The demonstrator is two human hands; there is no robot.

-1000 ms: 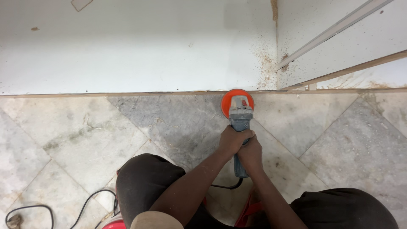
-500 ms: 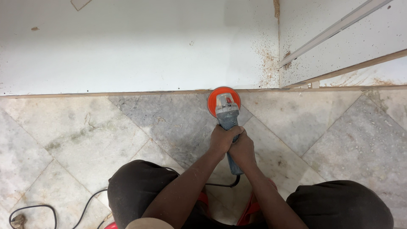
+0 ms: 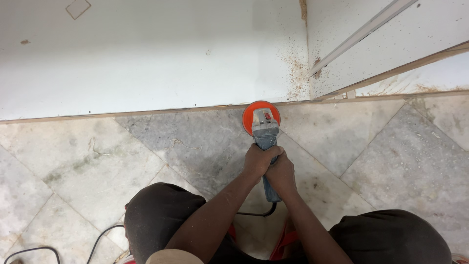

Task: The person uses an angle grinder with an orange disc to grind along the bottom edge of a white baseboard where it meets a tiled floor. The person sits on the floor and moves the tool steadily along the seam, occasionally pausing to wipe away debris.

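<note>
A grey-blue angle grinder (image 3: pixel 266 134) with a round orange disc (image 3: pixel 254 112) rests flat on the marble floor (image 3: pixel 146 156), right at the foot of the white wall (image 3: pixel 146 54). My left hand (image 3: pixel 259 160) wraps the grinder's body from the left. Just behind it, my right hand (image 3: pixel 281 175) grips the handle. Both arms reach forward between my knees. The tool's black cord (image 3: pixel 256 213) leaves the handle's rear end.
A strip along the wall's base (image 3: pixel 97 115) runs left to right. Brown dust speckles the wall corner (image 3: pixel 295 73). A white door or panel (image 3: pixel 381 44) stands angled at the right. Another black cable (image 3: pixel 34 250) lies on the tiles at lower left.
The grinder has slid to the left along the wall's base, both hands travelling with it. The view has shifted slightly.
</note>
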